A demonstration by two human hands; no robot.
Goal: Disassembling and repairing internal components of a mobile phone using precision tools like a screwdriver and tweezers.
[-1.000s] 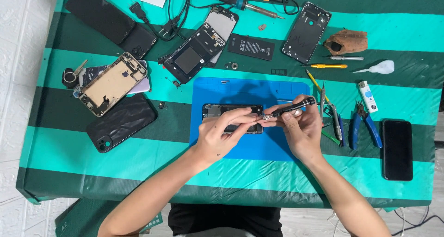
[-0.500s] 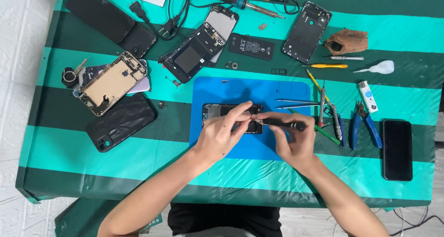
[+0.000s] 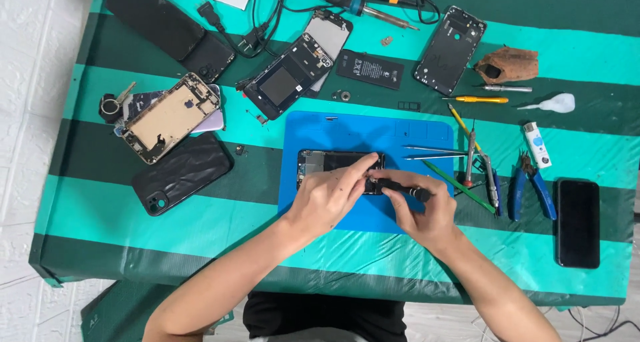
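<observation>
Opened dark rectangular phone body [image 3: 333,163] lying flat near the middle of the blue rubber work mat [image 3: 313,132], long side running left to right. Left hand [image 3: 327,195] pressed down on the phone's right part, fingers curled over its edge, holding it steady. Right hand [image 3: 423,212] just beside, fingers pinched shut around a slim black screwdriver [image 3: 400,185], tip pointing left toward the phone's right end, right by the left fingertips. Two thin silver tweezers [image 3: 433,153] lying on the mat's right side, near the right hand. Off the mat to the right, blue-handled pliers [image 3: 530,189] and a black phone with dark screen [image 3: 577,222] on the green striped counter [image 3: 80,202]. Up above the mat, black flat battery [image 3: 369,69], empty black phone back shell [image 3: 449,50]. Far left, gold-framed opened phone [image 3: 170,117] with a black textured phone case [image 3: 180,173] just below it.
</observation>
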